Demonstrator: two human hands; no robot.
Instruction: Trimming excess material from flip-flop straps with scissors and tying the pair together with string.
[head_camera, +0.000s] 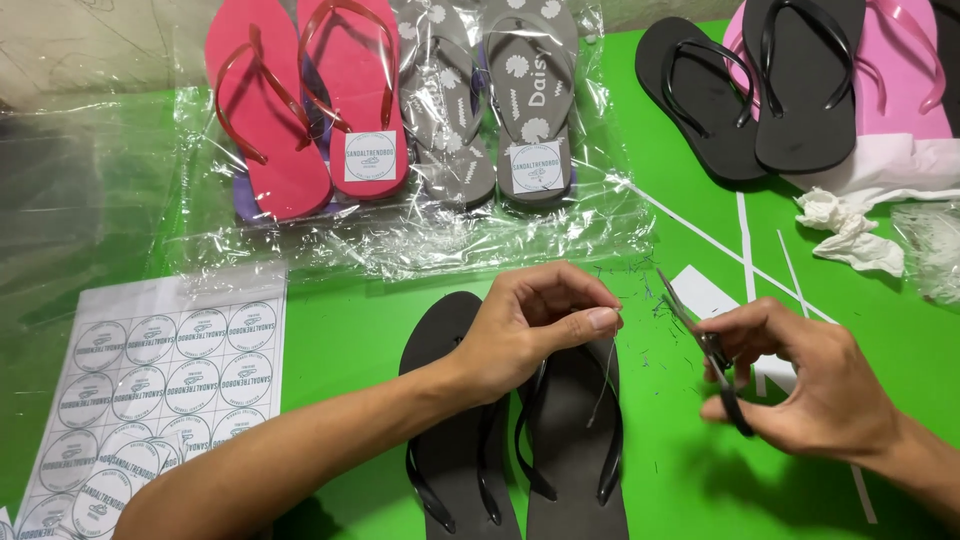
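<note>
- Pinching a thin dark string (603, 375) between thumb and finger, the left hand (530, 330) is mostly closed, so the string hangs down straight and is easy to reach.
- That string dangles over the black flip-flops (520, 440), which lie side by side on the green table (340, 330) right under the hands.
- Close beside it, the right hand (800, 375) is curled around small scissors (700, 345), fingers in the loops.
- Their blades point up toward the string, but I cannot tell how far open they are.
- Tiny dark bits lie on the table near the scissors.
- At the left sits a sheet of round stickers (160, 385), near enough to grab.
- Farther back, red flip-flops (305, 95) and grey flip-flops (495, 95) rest in clear plastic bags (400, 240), each with a round sticker on it.
- More black flip-flops and pink flip-flops (905, 85) wait in a pile at the far right, beside crumpled white paper (850, 225).
</note>
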